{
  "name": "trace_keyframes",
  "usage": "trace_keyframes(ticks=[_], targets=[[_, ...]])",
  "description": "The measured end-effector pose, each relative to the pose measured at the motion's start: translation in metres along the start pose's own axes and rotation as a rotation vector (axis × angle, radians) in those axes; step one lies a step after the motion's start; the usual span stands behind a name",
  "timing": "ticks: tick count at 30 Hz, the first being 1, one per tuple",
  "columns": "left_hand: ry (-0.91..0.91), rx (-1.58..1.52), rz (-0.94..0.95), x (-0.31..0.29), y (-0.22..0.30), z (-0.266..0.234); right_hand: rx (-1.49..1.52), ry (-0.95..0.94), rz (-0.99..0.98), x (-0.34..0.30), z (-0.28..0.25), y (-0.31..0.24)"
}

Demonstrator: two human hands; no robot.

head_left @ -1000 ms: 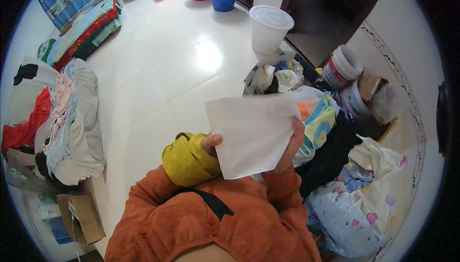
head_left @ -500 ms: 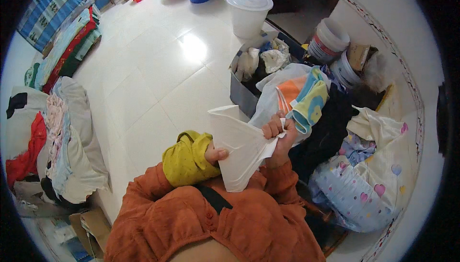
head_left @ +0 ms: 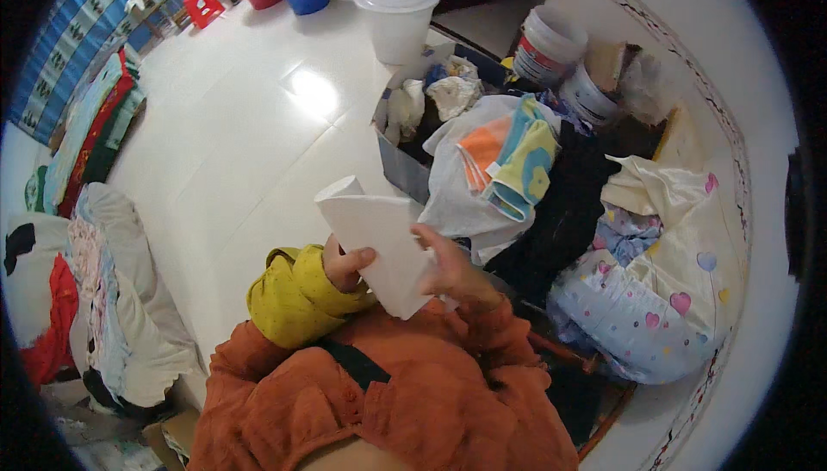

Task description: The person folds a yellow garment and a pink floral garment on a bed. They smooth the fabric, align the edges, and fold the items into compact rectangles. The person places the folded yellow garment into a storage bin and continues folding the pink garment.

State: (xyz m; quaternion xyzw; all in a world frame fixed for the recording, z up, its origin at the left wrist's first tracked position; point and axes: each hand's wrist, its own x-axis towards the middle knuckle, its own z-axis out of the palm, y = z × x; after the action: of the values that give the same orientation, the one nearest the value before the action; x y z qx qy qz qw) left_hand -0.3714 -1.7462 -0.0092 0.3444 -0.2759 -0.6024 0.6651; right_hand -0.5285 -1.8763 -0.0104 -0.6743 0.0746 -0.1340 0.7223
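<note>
My left hand (head_left: pixel 345 266) is closed on a white soft paper sheet (head_left: pixel 375 243), thumb lying across the front and fingers hidden behind. The paper looks folded in layers and curls over at its upper left end. At its right edge is my right hand (head_left: pixel 457 273), fingers stretched toward the paper and apart from the thumb; they touch or nearly touch it. A small white corner shows below this hand. A yellow dotted cover (head_left: pixel 301 297) wraps my left forearm over the orange sleeve.
Ahead right stands a grey bin (head_left: pixel 405 165) with crumpled things, beside a folded colourful cloth (head_left: pixel 517 161) and black fabric (head_left: pixel 551 204). A heart-patterned bundle (head_left: pixel 646 316) lies right. A lidded white bucket (head_left: pixel 396 27) stands farther off; piled clothes (head_left: pixel 142 281) lie left.
My right hand has loosened from its fist around the paper's crumpled right edge, and its fingers are now extended. The paper and both hands shifted left in view, as did the whole scene.
</note>
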Motion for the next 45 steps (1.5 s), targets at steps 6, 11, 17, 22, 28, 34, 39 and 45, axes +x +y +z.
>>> trace_keyframes(ticks=[6, 11, 17, 22, 28, 34, 39, 45], targets=[[-0.021, 0.224, -0.105, 0.012, -0.003, 0.012, 0.091, -0.047, 0.324, -0.009, 0.011, 0.001], [0.045, 0.364, -0.106, 0.000, 0.001, 0.011, 0.201, 0.700, 0.164, -0.023, -0.053, 0.018], [-0.032, 0.297, -0.108, 0.000, 0.011, 0.025, -0.845, 1.213, 0.597, -0.046, -0.216, 0.047], [-0.025, 0.269, -0.114, 0.003, 0.007, 0.028, -0.999, 1.240, 0.360, -0.043, -0.220, 0.061], [0.093, 0.339, -0.117, 0.011, 0.011, 0.034, 0.591, 0.541, -0.009, 0.015, -0.067, -0.020], [0.088, -0.023, 0.024, 0.016, -0.001, 0.037, 0.470, 0.386, -0.088, 0.039, -0.003, -0.068], [0.361, 0.029, -0.043, 0.009, 0.024, 0.037, 0.327, 0.320, -0.059, 0.044, -0.004, -0.057], [0.515, 0.203, 0.094, -0.007, 0.043, 0.035, 0.249, 0.261, 0.038, 0.048, 0.001, -0.067]])
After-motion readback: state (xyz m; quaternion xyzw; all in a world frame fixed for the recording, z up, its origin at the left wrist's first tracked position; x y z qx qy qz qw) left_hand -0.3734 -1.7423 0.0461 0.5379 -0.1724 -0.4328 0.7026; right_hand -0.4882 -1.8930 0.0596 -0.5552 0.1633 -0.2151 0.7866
